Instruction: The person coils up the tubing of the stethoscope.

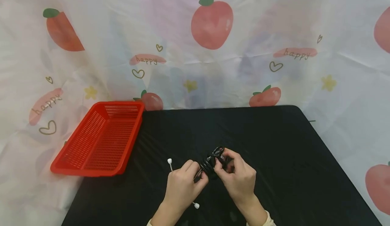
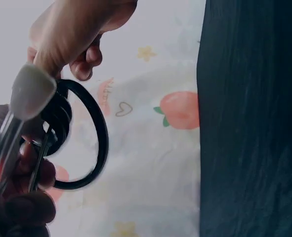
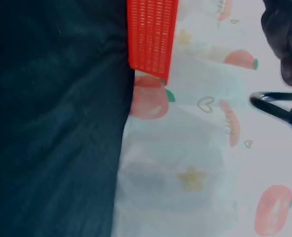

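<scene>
A stethoscope with black tubing [image 1: 207, 165] is wound into a bundle between the two hands, above the black table. My left hand [image 1: 184, 185] grips its metal ear tubes near the coil. One white ear tip [image 1: 169, 160] sticks out beyond that hand, and the other white tip [image 1: 196, 205] shows below it. My right hand [image 1: 240, 175] pinches the coiled tubing at its far end between thumb and fingers. In the left wrist view, a loop of tubing [image 2: 102, 138] bows out beside the coil. The chest piece cannot be made out.
A red perforated plastic basket [image 1: 128, 148] stands at the table's left side. The black-covered table [image 1: 268, 141] reaches back to a white curtain [image 1: 189, 73] printed with fruit, hearts and flowers.
</scene>
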A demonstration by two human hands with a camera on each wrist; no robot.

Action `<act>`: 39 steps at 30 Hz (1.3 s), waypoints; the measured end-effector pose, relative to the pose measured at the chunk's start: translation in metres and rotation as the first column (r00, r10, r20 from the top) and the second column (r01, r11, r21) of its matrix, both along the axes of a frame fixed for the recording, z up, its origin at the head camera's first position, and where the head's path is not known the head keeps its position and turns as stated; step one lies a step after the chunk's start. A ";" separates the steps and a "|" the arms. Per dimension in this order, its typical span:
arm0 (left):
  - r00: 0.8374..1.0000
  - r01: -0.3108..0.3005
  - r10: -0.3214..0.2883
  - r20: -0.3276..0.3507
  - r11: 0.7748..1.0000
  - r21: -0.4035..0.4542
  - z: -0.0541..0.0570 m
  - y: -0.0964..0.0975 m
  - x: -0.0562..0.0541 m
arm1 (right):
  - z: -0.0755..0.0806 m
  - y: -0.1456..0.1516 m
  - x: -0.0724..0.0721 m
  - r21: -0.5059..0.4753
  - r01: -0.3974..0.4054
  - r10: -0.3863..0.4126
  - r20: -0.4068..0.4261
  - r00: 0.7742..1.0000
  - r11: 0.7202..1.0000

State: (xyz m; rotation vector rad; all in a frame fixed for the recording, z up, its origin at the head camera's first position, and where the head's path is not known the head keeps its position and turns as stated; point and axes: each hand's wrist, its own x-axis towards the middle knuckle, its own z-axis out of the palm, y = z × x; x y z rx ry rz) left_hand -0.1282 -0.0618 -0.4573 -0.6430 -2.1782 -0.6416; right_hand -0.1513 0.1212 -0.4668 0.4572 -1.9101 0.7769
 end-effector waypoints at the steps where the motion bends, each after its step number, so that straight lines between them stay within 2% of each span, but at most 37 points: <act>1: 1.000 -0.009 0.009 -0.002 1.000 -0.004 -0.001 0.000 0.000 | -0.001 -0.002 0.001 -0.020 -0.018 0.019 0.042 0.999 1.000; 3: 0.999 -0.030 0.030 -0.012 1.000 -0.007 -0.003 -0.001 -0.001 | -0.003 -0.004 0.003 -0.085 -0.073 0.085 0.159 0.984 0.994; 4: 0.999 -0.040 0.040 -0.021 0.999 -0.001 -0.004 -0.002 -0.002 | -0.003 -0.005 0.004 -0.130 -0.101 0.129 0.228 0.965 0.986; 5: 0.999 -0.046 0.046 -0.027 0.999 0.005 -0.004 -0.004 -0.003 | -0.002 -0.005 0.006 -0.186 -0.132 0.185 0.302 0.935 0.974; 6: 0.999 -0.048 0.048 -0.026 0.999 0.013 -0.005 -0.006 -0.004 | 0.000 -0.006 0.006 -0.254 -0.172 0.261 0.375 0.890 0.952; 8: 0.999 -0.046 0.047 -0.021 0.999 0.027 -0.005 -0.009 -0.006 | 0.003 -0.006 0.008 -0.419 -0.228 0.428 0.483 0.764 0.879; 9: 0.999 -0.041 0.042 -0.022 0.999 0.032 -0.005 -0.011 -0.007 | 0.005 -0.007 0.008 -0.486 -0.229 0.488 0.513 0.706 0.843; 10: 0.999 -0.033 0.034 -0.016 0.999 0.035 -0.005 -0.012 -0.008 | 0.007 -0.007 0.008 -0.539 -0.224 0.534 0.530 0.659 0.812; 11: 1.000 -0.024 0.024 -0.009 0.999 0.036 -0.005 -0.012 -0.008 | 0.008 -0.008 0.007 -0.580 -0.218 0.570 0.537 0.622 0.785; 12: 1.000 -0.017 0.018 -0.003 0.999 0.038 -0.006 -0.012 -0.009 | 0.009 -0.009 0.007 -0.604 -0.213 0.590 0.538 0.601 0.768; 13: 1.000 -0.012 0.012 0.000 0.999 0.043 -0.007 -0.012 -0.009 | 0.010 -0.010 0.007 -0.617 -0.208 0.598 0.535 0.597 0.759; 16: 1.000 -0.002 0.000 0.018 0.998 0.069 -0.009 -0.011 -0.009 | 0.012 -0.013 0.007 -0.608 -0.201 0.580 0.526 0.622 0.768; 18: 1.000 0.001 -0.004 0.031 0.996 0.086 -0.011 -0.010 -0.009 | 0.015 -0.014 0.006 -0.609 -0.203 0.582 0.525 0.620 0.766; 19: 0.999 0.007 -0.010 0.035 0.996 0.092 -0.012 -0.010 -0.010 | 0.016 -0.014 0.006 -0.603 -0.199 0.574 0.530 0.624 0.772; 20: 0.999 0.012 -0.016 0.042 0.996 0.092 -0.012 -0.009 -0.010 | 0.016 -0.013 0.005 -0.580 -0.192 0.549 0.539 0.639 0.792; 22: 0.998 0.034 -0.038 0.045 0.996 0.080 -0.014 -0.007 -0.011 | 0.016 -0.013 0.003 -0.502 -0.173 0.466 0.547 0.696 0.847; 25: 0.997 0.061 -0.063 0.040 0.997 0.056 -0.016 -0.003 -0.011 | 0.012 -0.013 0.001 -0.327 -0.120 0.276 0.488 0.828 0.937; 26: 0.997 0.063 -0.065 0.038 0.997 0.049 -0.017 -0.001 -0.012 | 0.010 -0.012 0.000 -0.270 -0.100 0.218 0.453 0.864 0.958; 28: 0.997 0.061 -0.062 0.033 0.997 0.046 -0.018 0.001 -0.012 | 0.006 -0.011 -0.002 -0.186 -0.076 0.144 0.387 0.911 0.980; 30: 0.998 0.042 -0.044 0.050 0.998 0.055 -0.021 0.001 -0.012 | 0.001 -0.009 -0.002 -0.113 -0.042 0.079 0.343 0.936 0.993; 31: 0.998 0.030 -0.034 0.061 0.998 0.060 -0.024 0.000 -0.012 | -0.001 -0.009 -0.002 -0.096 -0.039 0.069 0.337 0.939 0.995; 33: 0.995 0.007 -0.014 0.100 0.998 0.068 -0.029 -0.002 -0.011 | -0.005 -0.008 0.000 -0.116 -0.076 0.112 0.350 0.930 0.990; 35: 0.988 -0.015 0.002 0.155 0.997 0.082 -0.035 -0.005 -0.010 | -0.009 -0.009 0.005 -0.191 -0.155 0.219 0.379 0.899 0.969; 36: 0.983 -0.027 0.010 0.181 0.995 0.093 -0.038 -0.007 -0.010 | -0.010 -0.010 0.007 -0.250 -0.210 0.297 0.394 0.870 0.945; 37: 0.978 -0.039 0.016 0.207 0.994 0.104 -0.040 -0.009 -0.010 | -0.012 -0.010 0.010 -0.321 -0.269 0.387 0.400 0.831 0.908; 39: 0.966 -0.062 0.026 0.256 0.989 0.133 -0.042 -0.013 -0.011 | -0.013 -0.010 0.013 -0.453 -0.354 0.539 0.390 0.747 0.818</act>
